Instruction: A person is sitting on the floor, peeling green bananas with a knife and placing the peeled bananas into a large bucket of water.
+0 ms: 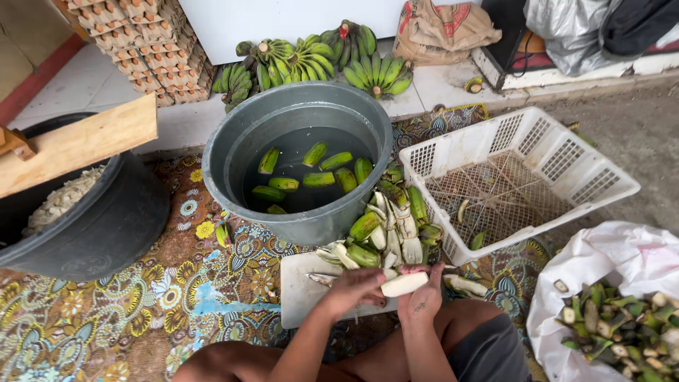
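A patterned floor mat (106, 311) is spread under everything. On it a grey tub (233, 152) of water is set, with green bananas (318, 178) afloat in it; a white plastic basket (566, 166) is placed to its right. A pile of peeled and unpeeled bananas (385, 230) is heaped between them, above a white cutting board (300, 290). Over the board, a peeled banana (404, 284) is grasped by the fingers of the right hand (422, 301). The left hand (356, 285) is clenched around a knife (322, 279), beside the banana's left end.
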